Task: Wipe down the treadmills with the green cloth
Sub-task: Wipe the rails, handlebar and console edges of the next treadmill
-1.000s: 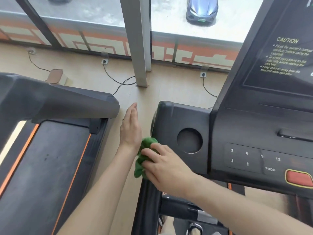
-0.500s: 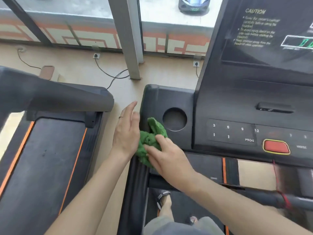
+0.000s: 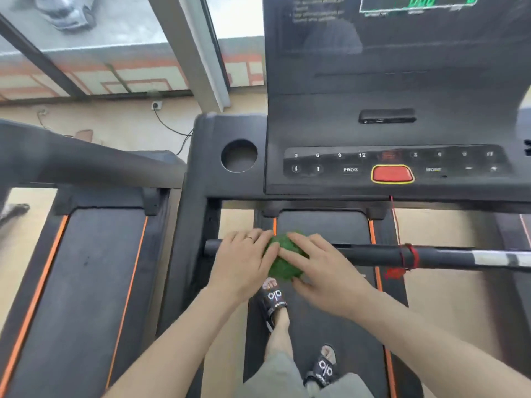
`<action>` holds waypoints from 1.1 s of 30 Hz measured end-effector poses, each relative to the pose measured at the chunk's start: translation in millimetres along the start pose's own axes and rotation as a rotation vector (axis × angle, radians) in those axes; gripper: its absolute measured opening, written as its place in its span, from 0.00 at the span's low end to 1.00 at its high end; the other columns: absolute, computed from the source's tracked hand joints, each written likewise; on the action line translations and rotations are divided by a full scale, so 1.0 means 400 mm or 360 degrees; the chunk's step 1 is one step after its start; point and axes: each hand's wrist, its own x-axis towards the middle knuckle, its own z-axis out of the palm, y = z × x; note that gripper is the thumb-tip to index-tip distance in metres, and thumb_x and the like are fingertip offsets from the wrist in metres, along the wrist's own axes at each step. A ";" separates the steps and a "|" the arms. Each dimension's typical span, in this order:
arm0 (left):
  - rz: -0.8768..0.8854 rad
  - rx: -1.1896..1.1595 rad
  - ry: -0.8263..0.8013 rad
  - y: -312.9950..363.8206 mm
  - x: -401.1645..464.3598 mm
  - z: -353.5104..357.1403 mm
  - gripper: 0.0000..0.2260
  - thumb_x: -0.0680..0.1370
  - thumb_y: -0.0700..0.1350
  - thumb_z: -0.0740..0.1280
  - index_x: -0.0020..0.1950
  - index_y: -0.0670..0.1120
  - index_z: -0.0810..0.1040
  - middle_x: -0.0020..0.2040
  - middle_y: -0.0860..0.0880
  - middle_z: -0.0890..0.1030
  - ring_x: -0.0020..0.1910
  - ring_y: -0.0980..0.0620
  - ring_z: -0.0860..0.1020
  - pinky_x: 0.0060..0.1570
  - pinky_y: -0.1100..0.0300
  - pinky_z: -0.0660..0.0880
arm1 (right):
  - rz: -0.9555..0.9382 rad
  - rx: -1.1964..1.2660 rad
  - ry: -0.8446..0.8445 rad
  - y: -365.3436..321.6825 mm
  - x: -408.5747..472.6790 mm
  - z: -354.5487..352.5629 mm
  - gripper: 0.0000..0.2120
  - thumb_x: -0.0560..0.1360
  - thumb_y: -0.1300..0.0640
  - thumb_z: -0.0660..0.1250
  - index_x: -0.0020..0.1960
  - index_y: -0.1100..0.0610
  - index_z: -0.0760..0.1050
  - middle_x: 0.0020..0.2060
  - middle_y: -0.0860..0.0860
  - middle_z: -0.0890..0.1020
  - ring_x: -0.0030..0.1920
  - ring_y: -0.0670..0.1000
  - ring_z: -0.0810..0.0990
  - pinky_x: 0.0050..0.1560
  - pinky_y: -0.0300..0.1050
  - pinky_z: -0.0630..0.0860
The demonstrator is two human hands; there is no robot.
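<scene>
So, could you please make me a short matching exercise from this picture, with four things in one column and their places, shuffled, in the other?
Things:
1. green cloth
2. red button
3. round cup holder
4. red cord

Places:
A. wound round the crossbar, right of both hands
B. on the console, between PROG and the next label
C. between the left hand and the right hand, at the crossbar
D. left of the keypad, in the console's wing

Pairs: 1-C, 2-B, 3-D, 4-A
</scene>
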 end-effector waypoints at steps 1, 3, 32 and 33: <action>-0.0002 0.0109 -0.0032 0.017 0.000 0.004 0.28 0.83 0.62 0.44 0.71 0.52 0.73 0.64 0.50 0.79 0.60 0.46 0.76 0.63 0.49 0.68 | 0.0045 0.0021 -0.0054 0.018 -0.026 -0.023 0.28 0.70 0.51 0.64 0.70 0.50 0.72 0.70 0.54 0.71 0.57 0.55 0.71 0.63 0.49 0.71; -0.0041 0.0262 -0.0128 0.046 -0.001 0.009 0.32 0.80 0.69 0.43 0.75 0.54 0.69 0.66 0.46 0.77 0.62 0.43 0.75 0.63 0.47 0.66 | 0.0243 0.0023 -0.0092 0.059 -0.080 -0.053 0.30 0.69 0.47 0.63 0.71 0.49 0.70 0.72 0.53 0.70 0.66 0.55 0.71 0.70 0.52 0.65; 0.0382 0.0406 -0.0225 0.095 0.097 0.005 0.21 0.72 0.58 0.68 0.60 0.51 0.68 0.47 0.51 0.79 0.46 0.43 0.80 0.38 0.55 0.67 | 0.0780 0.0372 -0.0477 0.148 -0.092 -0.109 0.38 0.67 0.66 0.66 0.75 0.57 0.59 0.67 0.53 0.69 0.64 0.58 0.72 0.60 0.53 0.72; 0.0320 0.0398 -0.0314 0.050 0.085 -0.021 0.19 0.72 0.59 0.67 0.57 0.52 0.67 0.46 0.53 0.78 0.46 0.44 0.80 0.37 0.55 0.68 | 0.0798 0.0442 -0.0389 0.153 -0.100 -0.129 0.38 0.67 0.67 0.65 0.75 0.57 0.59 0.68 0.52 0.68 0.65 0.57 0.71 0.60 0.52 0.73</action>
